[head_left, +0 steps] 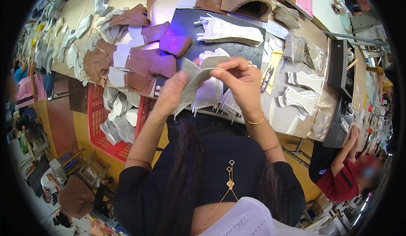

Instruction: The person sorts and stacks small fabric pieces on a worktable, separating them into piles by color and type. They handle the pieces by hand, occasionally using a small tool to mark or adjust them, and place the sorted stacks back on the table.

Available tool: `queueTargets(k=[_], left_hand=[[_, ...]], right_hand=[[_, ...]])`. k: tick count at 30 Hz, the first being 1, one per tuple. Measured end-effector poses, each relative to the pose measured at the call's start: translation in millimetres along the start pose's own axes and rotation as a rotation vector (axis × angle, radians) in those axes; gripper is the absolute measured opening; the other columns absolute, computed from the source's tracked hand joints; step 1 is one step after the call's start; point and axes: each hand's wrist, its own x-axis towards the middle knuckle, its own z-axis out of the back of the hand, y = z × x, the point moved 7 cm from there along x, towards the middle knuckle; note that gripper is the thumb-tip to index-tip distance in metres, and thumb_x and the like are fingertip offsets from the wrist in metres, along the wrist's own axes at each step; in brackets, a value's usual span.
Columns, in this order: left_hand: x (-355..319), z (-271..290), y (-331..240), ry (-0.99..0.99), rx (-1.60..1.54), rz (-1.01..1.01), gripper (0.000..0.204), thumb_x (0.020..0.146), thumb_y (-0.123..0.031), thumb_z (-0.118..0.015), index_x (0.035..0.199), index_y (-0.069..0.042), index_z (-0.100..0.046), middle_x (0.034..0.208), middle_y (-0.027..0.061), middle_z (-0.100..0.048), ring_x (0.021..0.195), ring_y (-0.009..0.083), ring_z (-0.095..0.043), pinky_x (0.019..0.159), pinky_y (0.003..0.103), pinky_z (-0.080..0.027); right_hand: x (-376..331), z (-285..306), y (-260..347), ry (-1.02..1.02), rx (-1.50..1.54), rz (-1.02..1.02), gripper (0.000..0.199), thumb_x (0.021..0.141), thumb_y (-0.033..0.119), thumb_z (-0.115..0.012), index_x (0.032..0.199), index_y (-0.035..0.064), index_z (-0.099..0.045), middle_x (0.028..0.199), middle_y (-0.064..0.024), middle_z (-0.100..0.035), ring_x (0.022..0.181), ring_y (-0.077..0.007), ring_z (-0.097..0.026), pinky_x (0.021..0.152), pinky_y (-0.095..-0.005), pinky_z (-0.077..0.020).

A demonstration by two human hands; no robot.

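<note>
Above the near edge of the work table I hold a thin grey folded piece point(192, 83), perhaps cloth or leather. My left hand point(171, 94) grips it with the thumb in front. My right hand point(242, 82) is closed in a pinch at the piece's upper right edge, where a pale strip or thread shows. Beneath lie whitish cut pieces point(211, 92) with loose thread ends, partly covered by my hands. A larger stack of white pieces point(230, 32) rests beyond them on a black board point(186, 24).
Brown and white pieces point(135, 62) lie in piles to the left. Below them stands a red plastic basket point(95, 126) holding pale pieces. On the right are thread snips point(266, 78) on a yellow strip and stacked white pieces point(298, 100). A person in red point(347, 172) sits far right.
</note>
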Motion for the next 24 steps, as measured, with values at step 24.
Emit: queueTargets(k=[24], left_hand=[[4,14,39,-0.240,0.240,0.213,0.073,0.096,-0.022,-0.061,0.151,0.002,-0.020,0.140,0.0183,-0.041,0.116,0.0231,-0.049,0.098,0.033,-0.042]], right_hand=[[-31,133,-28,-0.301,-1.018,-0.042,0.059,0.086,0.017,-0.074,0.135,-0.0005,-0.046,0.112,-0.0113,-0.060,0.090,-0.0165,-0.062,0.077,-0.0267,-0.0536]])
